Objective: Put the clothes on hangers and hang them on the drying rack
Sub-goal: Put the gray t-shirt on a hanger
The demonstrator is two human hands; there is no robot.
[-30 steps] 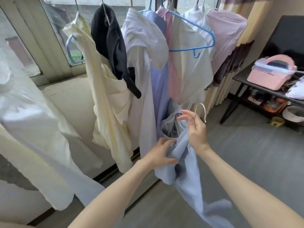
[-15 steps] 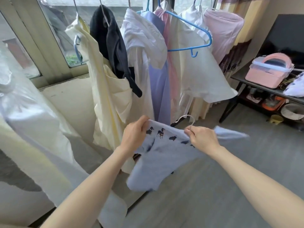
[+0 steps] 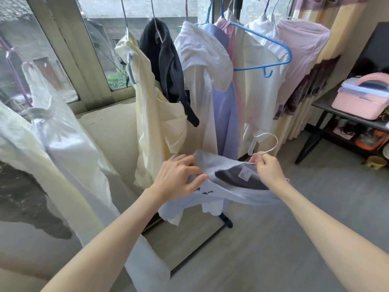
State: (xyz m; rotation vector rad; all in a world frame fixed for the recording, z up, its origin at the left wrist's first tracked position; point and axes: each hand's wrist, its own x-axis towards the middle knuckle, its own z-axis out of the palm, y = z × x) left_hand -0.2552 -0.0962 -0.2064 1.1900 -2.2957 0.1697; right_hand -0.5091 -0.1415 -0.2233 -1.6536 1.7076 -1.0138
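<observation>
From the head view, your left hand [image 3: 181, 178] had shifted since half a second before: it had left the shirt's far shoulder and closed on the collar edge of the pale blue shirt [image 3: 227, 192], fingers pinching the fabric. Your right hand [image 3: 268, 168] was shut around the neck of the white hanger [image 3: 266, 142], just below its hook, with the shirt's neckline gathered at that spot. The neck opening now faced you, label showing, where a moment earlier the printed front was spread flat. I judge that meant you were working the hanger through the collar, so the shirt was not yet ready for the drying rack [image 3: 225, 220]. The shirt hung between your hands, in front of the clothes already hanging there, and an empty blue hanger [image 3: 273, 45] hung among them.

As for containers, a pink box [image 3: 362, 98] sat on the table [image 3: 328, 109] at the right, lid closed; I could not tell its contents.
</observation>
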